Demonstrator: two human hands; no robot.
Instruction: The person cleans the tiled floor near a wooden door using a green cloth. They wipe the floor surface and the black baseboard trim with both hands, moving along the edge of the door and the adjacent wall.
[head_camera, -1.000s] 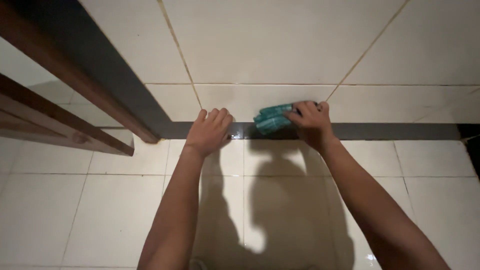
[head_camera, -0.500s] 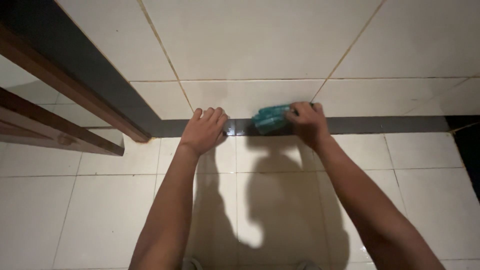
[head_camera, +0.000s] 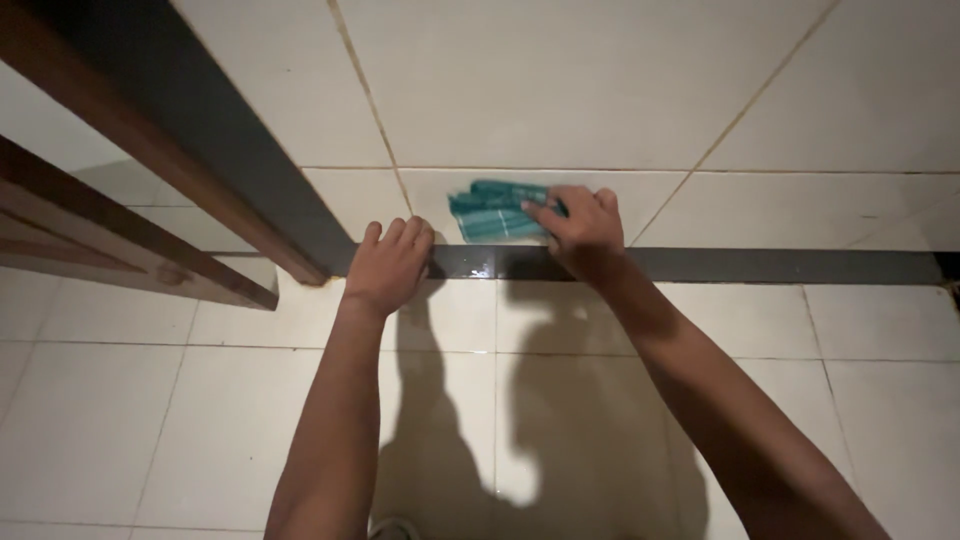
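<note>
Your right hand (head_camera: 582, 228) is pressing a green cloth (head_camera: 492, 210) flat against the tile while your left hand (head_camera: 388, 265) is resting, empty, on the dark strip (head_camera: 780, 265).

The cloth (head_camera: 497, 211) is showing teal green with paler stripes crossing it in a check. The tiles (head_camera: 560, 80) are appearing cream-white with tan grout lines, and the strip (head_camera: 780, 265) is running dark grey. The door frame (head_camera: 140, 250) is showing reddish brown beside a dark grey edge.
</note>
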